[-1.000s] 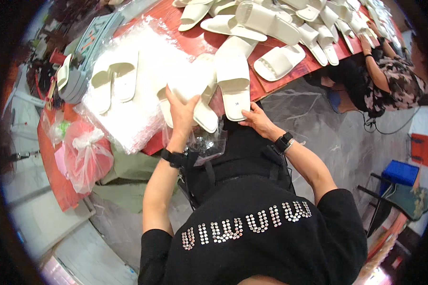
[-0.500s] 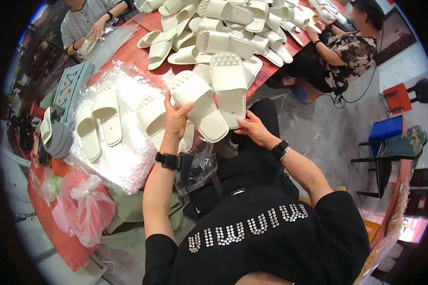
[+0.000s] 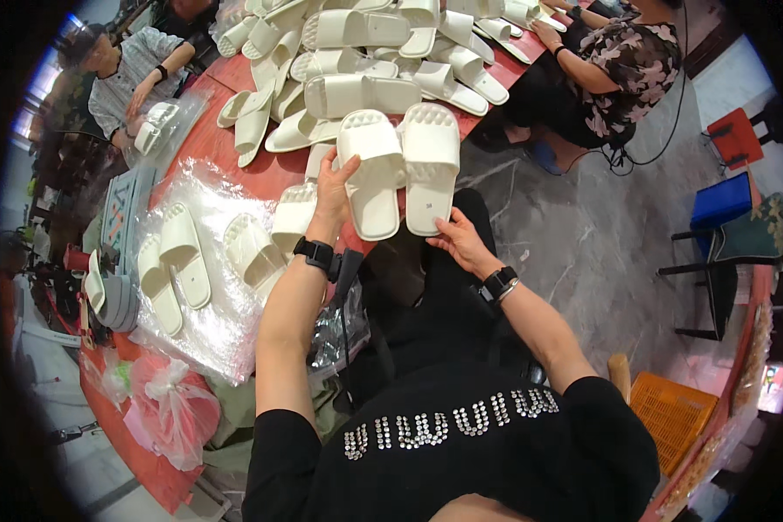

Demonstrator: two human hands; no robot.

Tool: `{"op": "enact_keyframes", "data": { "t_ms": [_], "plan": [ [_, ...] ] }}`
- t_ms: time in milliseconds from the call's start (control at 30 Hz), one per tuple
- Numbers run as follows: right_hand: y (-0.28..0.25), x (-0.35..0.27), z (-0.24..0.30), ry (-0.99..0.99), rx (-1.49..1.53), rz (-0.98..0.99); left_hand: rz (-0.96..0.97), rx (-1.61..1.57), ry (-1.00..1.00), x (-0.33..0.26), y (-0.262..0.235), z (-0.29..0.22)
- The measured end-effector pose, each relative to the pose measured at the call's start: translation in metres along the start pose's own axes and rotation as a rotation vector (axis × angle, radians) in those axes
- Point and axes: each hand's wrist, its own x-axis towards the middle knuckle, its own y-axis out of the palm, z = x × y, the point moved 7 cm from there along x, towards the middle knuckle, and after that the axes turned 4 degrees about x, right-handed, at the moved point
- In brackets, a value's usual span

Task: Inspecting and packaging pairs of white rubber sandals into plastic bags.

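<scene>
My left hand (image 3: 332, 184) grips a cream slide slipper (image 3: 372, 178) along its left side, thumb over the strap. In my right hand (image 3: 461, 240), the matching slipper (image 3: 431, 165) is pinched at its heel end. Both slippers are held up side by side, soles down and toe ends away from me, their inner edges close together. Left of them, a cream pair (image 3: 178, 261) rests on a stack of clear plastic bags (image 3: 222, 335). Another pair (image 3: 257, 248) lies nearer my left forearm, partly hidden by it.
A large heap of cream slippers (image 3: 357, 96) covers the red table (image 3: 196, 130) ahead. One person (image 3: 139, 78) sits far left handling a bagged pair; another person (image 3: 622, 70) sits at the right. Pink plastic bags (image 3: 174, 409) hang at lower left. An orange crate (image 3: 670, 418) stands at lower right.
The left slipper has turned from a slant to nearly upright and now sits level beside the right one. The camera view has shifted. The far-left person now shows more, with a bagged pair.
</scene>
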Motion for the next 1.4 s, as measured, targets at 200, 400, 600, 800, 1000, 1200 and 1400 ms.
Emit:
{"op": "enact_keyframes", "data": {
  "t_ms": [200,400,600,800,1000,1200,1400],
  "plan": [
    [-0.002,0.029,-0.023,0.113,0.026,0.009,-0.239,0.618,0.148,0.006,-0.033,0.003],
    [-0.024,0.033,-0.039,0.200,-0.043,-0.060,-0.205,1.590,0.678,-0.008,0.032,-0.023],
    [-0.019,0.035,-0.035,0.258,-0.112,-0.020,0.087,2.003,0.408,0.015,0.057,-0.006],
    [-0.018,0.029,-0.009,0.244,-0.245,0.061,0.303,1.464,0.087,0.036,0.036,0.008],
    [0.026,0.012,-0.028,0.149,-0.499,0.301,0.124,1.536,0.240,0.001,-0.004,-0.013],
    [-0.018,0.001,0.021,0.112,-0.399,-0.018,-0.009,1.504,0.136,0.008,0.002,-0.058],
    [-0.071,-0.011,0.103,-0.105,-0.408,-0.264,-0.253,1.839,0.449,0.041,-0.009,-0.069]
  ]
}}
